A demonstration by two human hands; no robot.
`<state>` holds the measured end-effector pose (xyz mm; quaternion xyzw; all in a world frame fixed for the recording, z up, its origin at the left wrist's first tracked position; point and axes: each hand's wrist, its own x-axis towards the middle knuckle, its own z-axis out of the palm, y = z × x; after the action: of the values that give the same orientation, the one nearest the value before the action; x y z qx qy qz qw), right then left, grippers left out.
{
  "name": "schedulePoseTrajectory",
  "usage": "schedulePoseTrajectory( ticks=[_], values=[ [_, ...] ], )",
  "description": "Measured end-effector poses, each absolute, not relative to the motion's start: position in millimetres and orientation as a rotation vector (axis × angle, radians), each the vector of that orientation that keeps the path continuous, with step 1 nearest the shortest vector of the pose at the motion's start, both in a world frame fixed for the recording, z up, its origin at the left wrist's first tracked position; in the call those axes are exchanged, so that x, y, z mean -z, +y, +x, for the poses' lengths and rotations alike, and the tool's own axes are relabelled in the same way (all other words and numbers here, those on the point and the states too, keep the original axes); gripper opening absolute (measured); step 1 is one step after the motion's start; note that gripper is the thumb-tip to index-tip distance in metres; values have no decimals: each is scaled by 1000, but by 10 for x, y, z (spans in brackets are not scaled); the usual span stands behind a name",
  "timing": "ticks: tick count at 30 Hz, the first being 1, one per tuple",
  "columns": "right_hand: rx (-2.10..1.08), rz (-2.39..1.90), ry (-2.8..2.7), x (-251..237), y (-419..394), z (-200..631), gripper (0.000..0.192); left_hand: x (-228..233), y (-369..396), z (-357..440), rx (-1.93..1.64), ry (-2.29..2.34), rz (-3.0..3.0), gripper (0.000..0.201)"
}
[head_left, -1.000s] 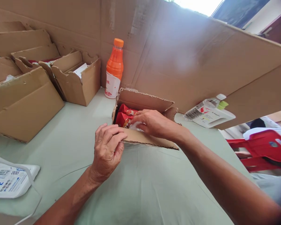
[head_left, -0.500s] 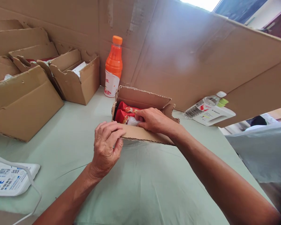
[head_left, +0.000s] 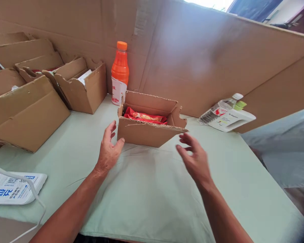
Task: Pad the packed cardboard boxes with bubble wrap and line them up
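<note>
A small open-topped cardboard box [head_left: 142, 134] stands upright on the table in front of me. Inside it lie red printed packets [head_left: 147, 117]; only their tops show above the front wall. My left hand [head_left: 109, 145] is open beside the box's left end, thumb and fingers apart, holding nothing. Off the box's front right corner, my right hand [head_left: 194, 152] is also open and empty, its fingers slightly curled and a little blurred. An orange drink bottle [head_left: 120, 72] with a white label stands close behind the box's left end.
Several open cardboard boxes [head_left: 30, 114] crowd the left. A clear bottle [head_left: 219, 109] leans by a white jug [head_left: 239, 119] at the right. A white package [head_left: 17, 189] and a cable [head_left: 38, 195] lie front left. Tall cardboard walls [head_left: 192, 60] close off the back.
My right hand has come out of the box, and my left hand has let go of its front wall. Both hands are now apart from the box, which stands more upright.
</note>
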<state>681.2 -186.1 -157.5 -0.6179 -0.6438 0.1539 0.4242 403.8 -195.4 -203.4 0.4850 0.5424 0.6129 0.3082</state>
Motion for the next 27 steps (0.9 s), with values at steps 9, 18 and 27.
schedulePoseTrajectory(
  ticks=[9, 18, 27],
  values=[
    [-686, -1411, -1532, 1791, -1743, 6870, 37, 1890, -1979, 4336, -1533, 1260, 1272, 67],
    [-802, -1425, -1581, 1869, -2073, 6640, 38, 2047, -2904, 4162, -1501, 1449, 1200, 63],
    [-1131, -833, -1929, 2012, -1393, 4784, 88, 2230, -3428, 3573, -1834, 1765, 1090, 74]
  ],
)
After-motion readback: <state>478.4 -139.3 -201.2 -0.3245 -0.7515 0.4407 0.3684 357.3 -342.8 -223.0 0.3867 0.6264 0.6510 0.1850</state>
